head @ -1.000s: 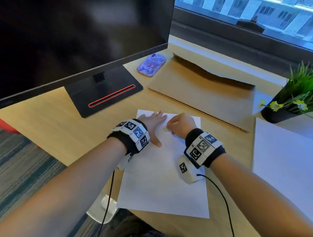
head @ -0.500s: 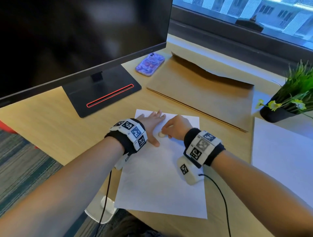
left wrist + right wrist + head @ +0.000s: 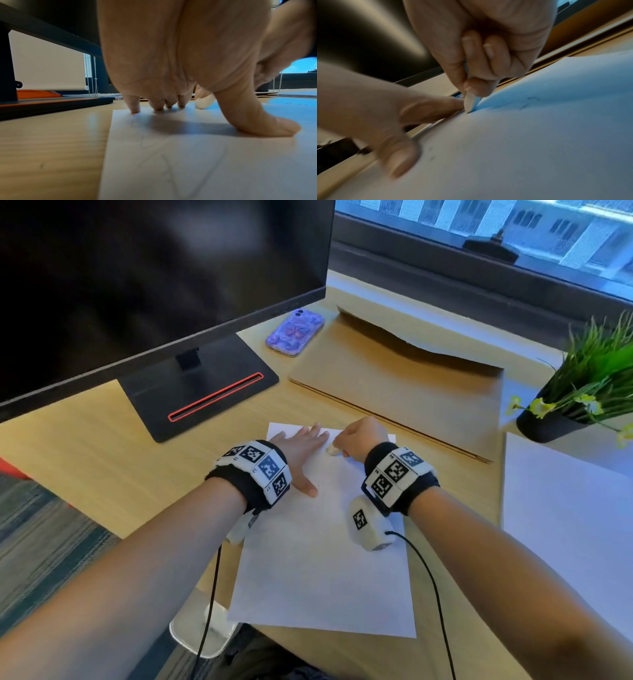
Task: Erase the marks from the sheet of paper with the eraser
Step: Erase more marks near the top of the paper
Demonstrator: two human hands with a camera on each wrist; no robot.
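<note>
Eraser (image 3: 471, 101) pinched in right-hand fingers (image 3: 476, 86), tip on paper (image 3: 539, 148)

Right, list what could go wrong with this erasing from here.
The eraser works beside the sheet of paper's far edge, so a stroke might crumple or tear it. The left hand pins only the far left corner; the near end could swivel. Faint pencil marks under the left wrist might get missed or smudged.

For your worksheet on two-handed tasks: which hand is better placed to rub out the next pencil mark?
Right. The right hand already pinches the eraser, tip on the sheet of paper; the left hand lies flat, pinning it.
</note>
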